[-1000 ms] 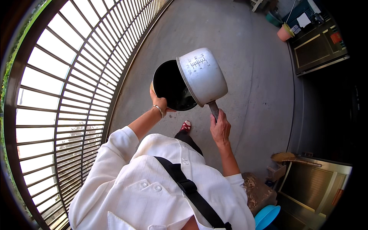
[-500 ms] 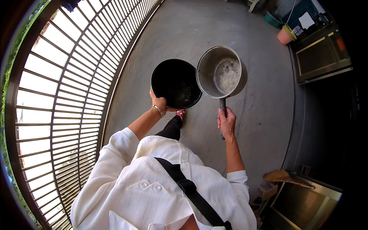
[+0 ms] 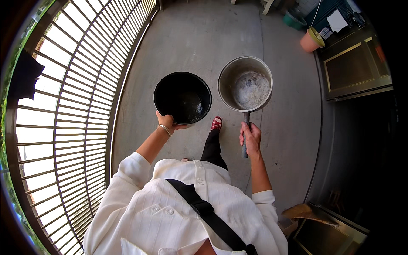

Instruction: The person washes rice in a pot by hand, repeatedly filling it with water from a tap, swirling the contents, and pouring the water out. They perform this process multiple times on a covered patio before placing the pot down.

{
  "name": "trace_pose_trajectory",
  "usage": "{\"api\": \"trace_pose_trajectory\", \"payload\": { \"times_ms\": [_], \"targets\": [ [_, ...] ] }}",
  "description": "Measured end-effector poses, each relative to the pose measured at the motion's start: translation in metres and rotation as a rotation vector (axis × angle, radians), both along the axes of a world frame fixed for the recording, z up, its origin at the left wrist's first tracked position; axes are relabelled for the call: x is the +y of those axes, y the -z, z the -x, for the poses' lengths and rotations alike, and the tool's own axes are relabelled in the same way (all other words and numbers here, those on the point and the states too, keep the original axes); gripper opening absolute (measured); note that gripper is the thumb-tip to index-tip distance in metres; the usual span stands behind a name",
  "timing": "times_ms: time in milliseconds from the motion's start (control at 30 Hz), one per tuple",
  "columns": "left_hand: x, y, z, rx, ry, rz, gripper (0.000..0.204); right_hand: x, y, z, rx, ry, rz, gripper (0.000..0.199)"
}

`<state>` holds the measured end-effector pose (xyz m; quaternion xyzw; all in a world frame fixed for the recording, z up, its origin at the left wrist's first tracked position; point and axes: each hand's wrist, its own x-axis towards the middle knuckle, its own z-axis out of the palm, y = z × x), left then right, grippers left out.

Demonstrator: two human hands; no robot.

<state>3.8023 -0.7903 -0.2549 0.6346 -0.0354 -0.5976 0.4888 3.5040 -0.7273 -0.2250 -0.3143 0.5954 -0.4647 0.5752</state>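
Two forearms (image 3: 151, 146) extend forward; left hand (image 3: 167, 122) holds pot (image 3: 182, 97), right hand (image 3: 252, 138) saucepan (image 3: 246, 87).

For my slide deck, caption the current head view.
Left hand holds a black pot; right hand grips a grey saucepan by its handle.

grey floor (image 3: 182, 42) with pink bucket (image 3: 309, 43), green tub (image 3: 293, 20)

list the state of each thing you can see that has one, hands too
black pot: open side up, no lid, glints inside; cannot tell if wet
saucepan: open side up, no lid, whitish patch across its bottom
left hand: closed on the black pot's near edge
right hand: closed around the saucepan's handle
strap buckle: fastened
pink bucket: standing upright
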Motion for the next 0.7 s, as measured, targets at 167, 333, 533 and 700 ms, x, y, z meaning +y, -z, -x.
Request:
{"api": "trace_pose_trajectory", "payload": {
  "times_ms": [167, 333, 533, 700],
  "targets": [
    [-0.127, 0.013, 0.011, 0.002, -0.108, -0.068, 0.080, -0.156, 0.003, 0.054, -0.027, -0.073, -0.027, 0.019],
    [-0.232, 0.007, 0.011, 0.007, -0.214, -0.036, 0.077, -0.301, 0.003, 0.084, -0.009, -0.107, -0.094, 0.017],
    [-0.387, 0.003, 0.022, -0.026, -0.360, -0.021, 0.076, -0.486, 0.030, 0.110, -0.029, -0.073, -0.127, 0.018],
    [-0.535, 0.030, 0.010, 0.005, -0.367, 0.039, 0.082, -0.627, 0.068, 0.132, 0.004, -0.006, -0.191, 0.020]
  ]
}}
